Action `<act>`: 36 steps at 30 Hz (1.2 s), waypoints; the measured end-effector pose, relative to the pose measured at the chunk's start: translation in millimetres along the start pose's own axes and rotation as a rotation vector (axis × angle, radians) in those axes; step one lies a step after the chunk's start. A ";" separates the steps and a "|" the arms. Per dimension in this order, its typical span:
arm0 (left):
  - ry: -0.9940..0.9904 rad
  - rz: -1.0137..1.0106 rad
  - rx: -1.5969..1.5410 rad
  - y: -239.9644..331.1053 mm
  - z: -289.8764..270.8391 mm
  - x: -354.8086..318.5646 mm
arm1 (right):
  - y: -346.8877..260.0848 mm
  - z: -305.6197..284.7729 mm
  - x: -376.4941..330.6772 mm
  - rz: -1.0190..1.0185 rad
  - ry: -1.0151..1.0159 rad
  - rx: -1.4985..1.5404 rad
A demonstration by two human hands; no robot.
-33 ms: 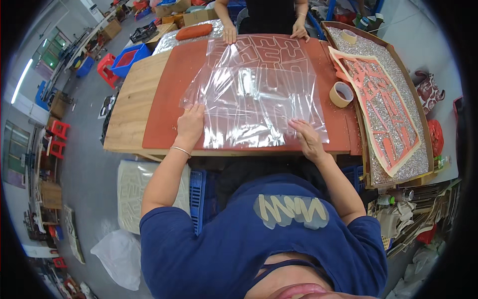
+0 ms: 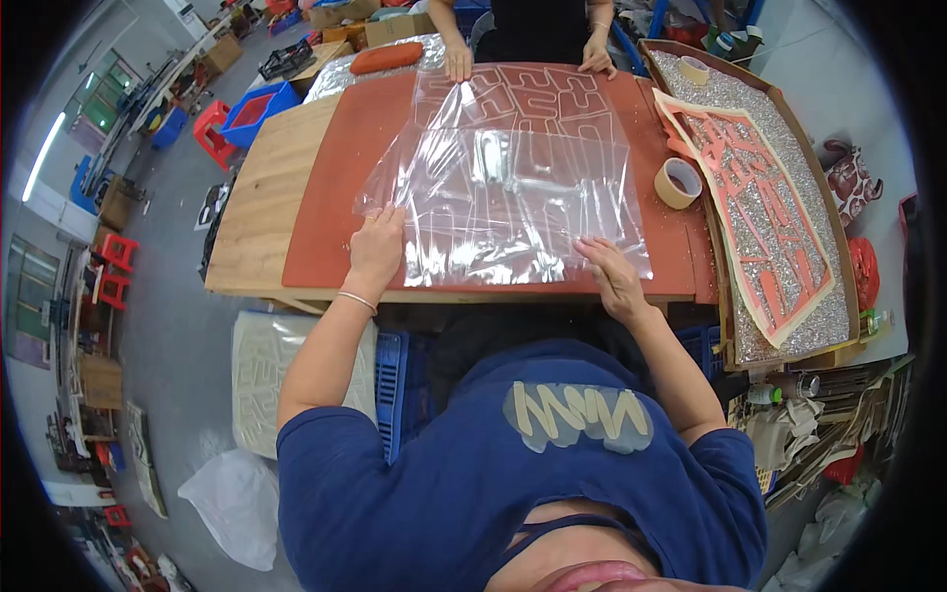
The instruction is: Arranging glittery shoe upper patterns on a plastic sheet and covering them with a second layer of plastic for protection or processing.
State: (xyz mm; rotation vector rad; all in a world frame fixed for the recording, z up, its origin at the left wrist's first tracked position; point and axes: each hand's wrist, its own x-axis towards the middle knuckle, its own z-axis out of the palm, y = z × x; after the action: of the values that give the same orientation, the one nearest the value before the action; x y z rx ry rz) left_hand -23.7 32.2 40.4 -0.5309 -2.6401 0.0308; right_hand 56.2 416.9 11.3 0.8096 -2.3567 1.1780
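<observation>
left hand (image 2: 377,243) and right hand (image 2: 616,276) touch clear film (image 2: 498,202) (creased, shiny).

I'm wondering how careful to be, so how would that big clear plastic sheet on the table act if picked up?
The clear plastic sheet is probably floppy, given the creases running across it. It's likely light for its size, since it looks thin and the red-brown surface shows through. Its glossy glare hints it may be slippery.
</observation>
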 end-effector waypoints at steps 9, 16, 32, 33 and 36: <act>-0.082 -0.002 -0.047 53.5 -116.7 -117.1 | -99.0 -46.1 -81.6 -0.051 -0.208 0.027; 0.022 -0.198 -0.128 20.3 -63.8 -125.6 | -122.3 -47.8 -21.4 -0.363 -0.307 -0.228; -0.345 0.183 -0.801 135.8 -143.7 -59.6 | -125.3 -12.2 25.4 -0.564 -0.454 -0.225; -0.359 0.083 -0.964 154.7 -140.5 -66.3 | -126.7 -10.8 30.1 -0.577 -0.406 -0.196; -0.470 -0.131 -0.846 158.7 -129.1 -64.3 | -113.4 -21.9 43.1 -0.531 -0.043 -0.118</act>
State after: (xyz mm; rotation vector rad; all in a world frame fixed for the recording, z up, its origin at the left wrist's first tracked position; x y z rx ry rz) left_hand 142.4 146.9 112.7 -0.6618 -3.0527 -1.1699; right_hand 98.3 366.1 115.5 1.3197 -2.0274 0.7951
